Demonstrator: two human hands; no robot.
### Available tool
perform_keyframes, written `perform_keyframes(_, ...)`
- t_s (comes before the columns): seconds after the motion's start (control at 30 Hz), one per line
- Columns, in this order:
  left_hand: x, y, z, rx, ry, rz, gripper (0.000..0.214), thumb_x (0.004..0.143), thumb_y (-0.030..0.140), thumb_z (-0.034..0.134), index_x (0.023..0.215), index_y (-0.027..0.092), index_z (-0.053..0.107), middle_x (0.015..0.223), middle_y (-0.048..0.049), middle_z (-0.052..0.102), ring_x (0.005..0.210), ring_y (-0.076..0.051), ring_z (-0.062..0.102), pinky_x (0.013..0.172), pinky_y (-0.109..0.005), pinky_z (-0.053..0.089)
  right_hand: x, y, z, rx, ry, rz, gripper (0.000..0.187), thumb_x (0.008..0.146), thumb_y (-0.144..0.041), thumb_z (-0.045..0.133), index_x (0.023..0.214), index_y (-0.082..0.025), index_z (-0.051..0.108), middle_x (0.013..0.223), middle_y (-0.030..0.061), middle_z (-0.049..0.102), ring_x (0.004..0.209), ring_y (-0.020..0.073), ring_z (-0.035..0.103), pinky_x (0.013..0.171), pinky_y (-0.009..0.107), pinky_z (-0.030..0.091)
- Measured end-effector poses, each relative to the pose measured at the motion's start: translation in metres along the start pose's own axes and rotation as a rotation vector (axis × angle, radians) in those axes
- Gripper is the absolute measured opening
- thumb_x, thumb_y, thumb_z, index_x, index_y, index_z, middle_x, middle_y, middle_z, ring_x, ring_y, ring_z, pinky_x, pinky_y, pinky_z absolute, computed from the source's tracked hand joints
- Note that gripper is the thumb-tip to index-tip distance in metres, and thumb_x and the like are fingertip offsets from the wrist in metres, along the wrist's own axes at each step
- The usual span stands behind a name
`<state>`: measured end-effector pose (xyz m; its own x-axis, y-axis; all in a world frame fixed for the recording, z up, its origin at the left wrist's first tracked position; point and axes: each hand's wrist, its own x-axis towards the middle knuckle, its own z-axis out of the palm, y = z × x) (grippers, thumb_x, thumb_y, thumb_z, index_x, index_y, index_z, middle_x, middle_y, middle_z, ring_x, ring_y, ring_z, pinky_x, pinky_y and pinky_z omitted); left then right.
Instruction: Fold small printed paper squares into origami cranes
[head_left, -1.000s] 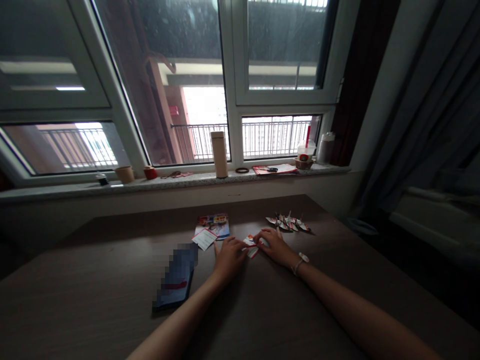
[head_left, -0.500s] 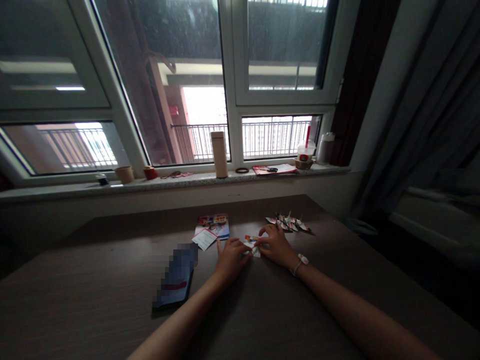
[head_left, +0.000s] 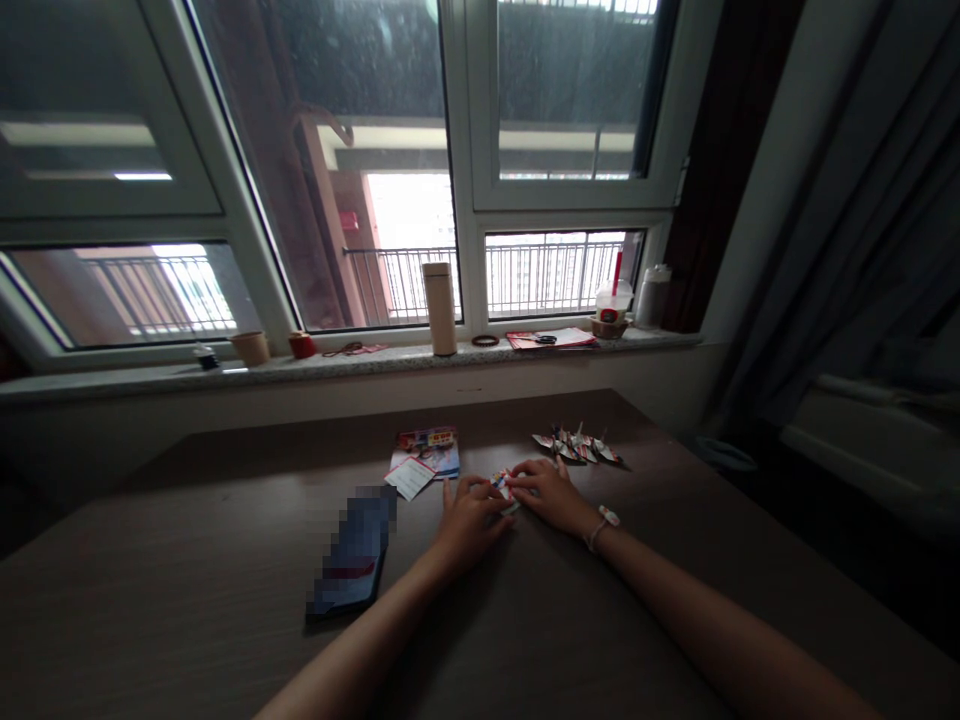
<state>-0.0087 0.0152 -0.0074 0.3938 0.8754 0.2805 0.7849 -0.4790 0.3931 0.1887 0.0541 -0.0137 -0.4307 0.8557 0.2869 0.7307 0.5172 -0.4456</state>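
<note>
My left hand (head_left: 466, 520) and my right hand (head_left: 550, 494) meet on the dark wooden table (head_left: 225, 560), fingers pinched together over a small folded piece of printed paper (head_left: 501, 484). Both hands press it against the tabletop, and most of it is hidden under the fingers. A wristband sits on my right wrist (head_left: 602, 524). Just behind my right hand lies a row of several small folded paper figures (head_left: 576, 448). A small stack of printed paper sheets (head_left: 424, 460) lies beyond my left hand.
A phone (head_left: 351, 558) lies face up to the left of my left hand. On the windowsill (head_left: 112, 378) stand a tall tumbler (head_left: 439, 308), a small cup (head_left: 250, 348), a red pot (head_left: 301, 345), a drink cup with a straw (head_left: 613, 300) and papers (head_left: 551, 338). A dark curtain (head_left: 847, 220) hangs at right.
Both hands have drawn closer together and slightly farther from me, and the paper between them has become smaller and more covered by the fingers.
</note>
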Motion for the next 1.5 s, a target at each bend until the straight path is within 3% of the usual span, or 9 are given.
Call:
perform_keyframes(0.17, 0.001, -0.003, 0.001, 0.039, 0.036, -0.102, 0.023, 0.088, 0.036, 0.060, 0.107, 0.035, 0.072, 0.123, -0.0018, 0.067, 0.127, -0.032, 0.043, 0.111, -0.070, 0.006, 0.001, 0.005, 0.002, 0.087, -0.044, 0.021, 0.028, 0.094, -0.039, 0.049, 0.115, -0.039, 0.068, 0.132, 0.0018, 0.058, 0.127, 0.0270, 0.044, 0.114, 0.064, 0.006)
perform_keyframes(0.3, 0.000, -0.003, -0.001, 0.048, 0.023, -0.100, 0.022, 0.088, 0.037, 0.059, 0.106, 0.038, 0.073, 0.122, 0.0006, 0.068, 0.129, -0.032, 0.042, 0.111, -0.070, 0.004, 0.001, 0.004, 0.001, 0.156, -0.052, 0.020, 0.028, 0.095, -0.038, 0.049, 0.116, -0.039, 0.068, 0.131, 0.0013, 0.060, 0.127, 0.0275, 0.044, 0.113, 0.066, 0.003)
perform_keyframes(0.5, -0.001, -0.001, -0.004, 0.038, 0.005, -0.090, 0.024, 0.088, 0.037, 0.059, 0.107, 0.037, 0.073, 0.120, -0.0006, 0.069, 0.130, -0.032, 0.040, 0.112, -0.070, 0.001, 0.004, 0.008, 0.003, 0.217, 0.029, 0.093, 0.032, 0.088, -0.038, 0.059, 0.119, -0.034, 0.067, 0.127, 0.0040, 0.066, 0.128, 0.0290, 0.045, 0.114, 0.060, 0.010)
perform_keyframes(0.7, -0.003, 0.002, -0.006, 0.048, -0.006, -0.077, 0.025, 0.086, 0.039, 0.061, 0.108, 0.041, 0.072, 0.120, 0.0005, 0.068, 0.128, -0.032, 0.042, 0.111, -0.073, 0.002, 0.006, 0.010, 0.002, 0.281, 0.013, 0.103, 0.021, 0.086, -0.035, 0.062, 0.100, -0.029, 0.075, 0.121, 0.0033, 0.070, 0.131, 0.0295, 0.044, 0.113, 0.061, 0.012)
perform_keyframes(1.0, -0.004, 0.008, -0.012, 0.064, -0.036, -0.142, 0.025, 0.087, 0.038, 0.059, 0.108, 0.042, 0.072, 0.127, 0.0017, 0.065, 0.136, -0.035, 0.033, 0.109, -0.075, -0.005, 0.003, 0.005, -0.003, 0.207, -0.031, 0.049, 0.021, 0.089, -0.039, 0.059, 0.102, -0.034, 0.075, 0.128, 0.0007, 0.066, 0.134, 0.0305, 0.038, 0.112, 0.065, 0.007)
perform_keyframes(1.5, -0.003, 0.006, -0.012, 0.076, -0.016, -0.122, 0.026, 0.087, 0.039, 0.059, 0.110, 0.045, 0.070, 0.125, 0.0019, 0.067, 0.132, -0.034, 0.038, 0.108, -0.075, -0.005, 0.001, 0.006, 0.003, 0.085, 0.022, -0.004, 0.021, 0.090, -0.040, 0.058, 0.102, -0.038, 0.074, 0.124, -0.0003, 0.068, 0.132, 0.0295, 0.041, 0.113, 0.065, 0.008)
